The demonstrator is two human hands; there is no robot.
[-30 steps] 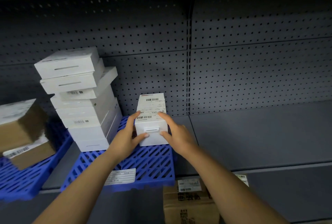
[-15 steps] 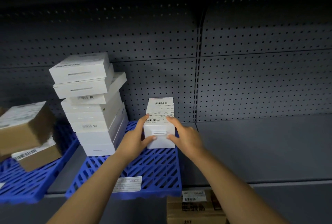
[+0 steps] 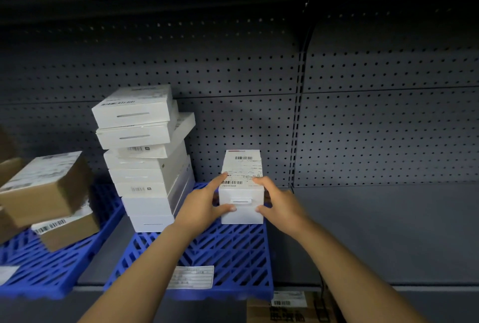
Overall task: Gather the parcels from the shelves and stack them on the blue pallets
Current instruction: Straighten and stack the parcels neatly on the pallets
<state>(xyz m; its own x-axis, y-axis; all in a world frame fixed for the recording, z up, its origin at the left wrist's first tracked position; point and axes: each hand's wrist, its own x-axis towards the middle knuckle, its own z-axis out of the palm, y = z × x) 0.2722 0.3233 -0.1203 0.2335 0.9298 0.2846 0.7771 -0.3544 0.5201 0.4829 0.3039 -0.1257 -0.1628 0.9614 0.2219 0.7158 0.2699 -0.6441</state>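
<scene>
While it sat at the back right corner of the blue pallet (image 3: 228,252), the small white parcel (image 3: 242,203) was gripped from both sides. The left hand (image 3: 201,204) clasped its left face, with the forefinger laid up on the labelled top and the thumb curled onto the front face. The right hand (image 3: 281,206) clasped its right face in the same manner, forefinger on the top edge and thumb on the front. A shipping label with barcodes covered the top of the parcel, and a small slot showed on its front.

Left of the parcel, on the same pallet, stood a tall, uneven stack of white boxes (image 3: 147,159), apart from it. A paper label (image 3: 191,277) lay on the pallet's front edge, nearer the camera than the parcel. Further left of the parcel, a second blue pallet (image 3: 51,265) carried brown cardboard boxes (image 3: 46,188), the upper one tilted. Behind the parcel rose the grey pegboard back panel (image 3: 375,120), and to its right ran the grey shelf (image 3: 383,232). Below the parcel, under the shelf edge, another brown carton (image 3: 290,308) with a barcode label showed in part.
</scene>
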